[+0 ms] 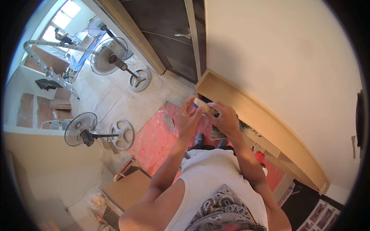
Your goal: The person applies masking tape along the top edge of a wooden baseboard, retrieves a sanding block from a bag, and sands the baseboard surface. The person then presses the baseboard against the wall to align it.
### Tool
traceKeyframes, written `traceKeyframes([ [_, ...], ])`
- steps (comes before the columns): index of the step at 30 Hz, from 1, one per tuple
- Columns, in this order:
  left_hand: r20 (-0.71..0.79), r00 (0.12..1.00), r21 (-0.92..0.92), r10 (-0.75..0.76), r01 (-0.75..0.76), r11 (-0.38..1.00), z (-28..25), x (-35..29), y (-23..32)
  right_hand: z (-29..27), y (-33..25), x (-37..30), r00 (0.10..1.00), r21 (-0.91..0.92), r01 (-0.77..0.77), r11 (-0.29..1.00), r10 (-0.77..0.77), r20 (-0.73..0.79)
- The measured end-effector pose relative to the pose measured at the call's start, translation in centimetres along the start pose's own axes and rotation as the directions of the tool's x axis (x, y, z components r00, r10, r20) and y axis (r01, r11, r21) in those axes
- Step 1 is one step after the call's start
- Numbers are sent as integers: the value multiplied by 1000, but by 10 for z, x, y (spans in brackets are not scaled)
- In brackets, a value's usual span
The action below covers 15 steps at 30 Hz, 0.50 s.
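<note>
Between my two hands, in front of my chest, is a small tan roll that looks like masking tape, with a blue patch on its left side. Thumb and fingers of my left hand grip its left side. My right hand pinches the right side, its fingers bent over the edge. The fingertips hide part of the roll. Just beyond my hands is the near end of a long light-wood ledge, which curves along the wall to the right.
Two pedestal fans stand at the left. Farther back are a stepladder and another person. Red sheeting covers the floor by my feet. Ahead is a dark door; a brown box sits at lower left.
</note>
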<state>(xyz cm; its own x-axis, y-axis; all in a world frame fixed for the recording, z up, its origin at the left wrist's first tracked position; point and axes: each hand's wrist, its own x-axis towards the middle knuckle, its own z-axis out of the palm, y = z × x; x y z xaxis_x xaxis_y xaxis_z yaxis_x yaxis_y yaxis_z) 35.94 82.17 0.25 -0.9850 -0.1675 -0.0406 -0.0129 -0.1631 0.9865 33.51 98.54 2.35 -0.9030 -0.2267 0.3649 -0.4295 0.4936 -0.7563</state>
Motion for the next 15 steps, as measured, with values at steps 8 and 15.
traceKeyframes([
  [8,57,995,-117,-79,85,989,30,18,-17,-28,17,-29,991,-55,-109,993,104,-90],
  [15,106,989,-219,-107,128,967,81,20,-10,-93,47,-32,1000,163,6,987,-6,-2],
])
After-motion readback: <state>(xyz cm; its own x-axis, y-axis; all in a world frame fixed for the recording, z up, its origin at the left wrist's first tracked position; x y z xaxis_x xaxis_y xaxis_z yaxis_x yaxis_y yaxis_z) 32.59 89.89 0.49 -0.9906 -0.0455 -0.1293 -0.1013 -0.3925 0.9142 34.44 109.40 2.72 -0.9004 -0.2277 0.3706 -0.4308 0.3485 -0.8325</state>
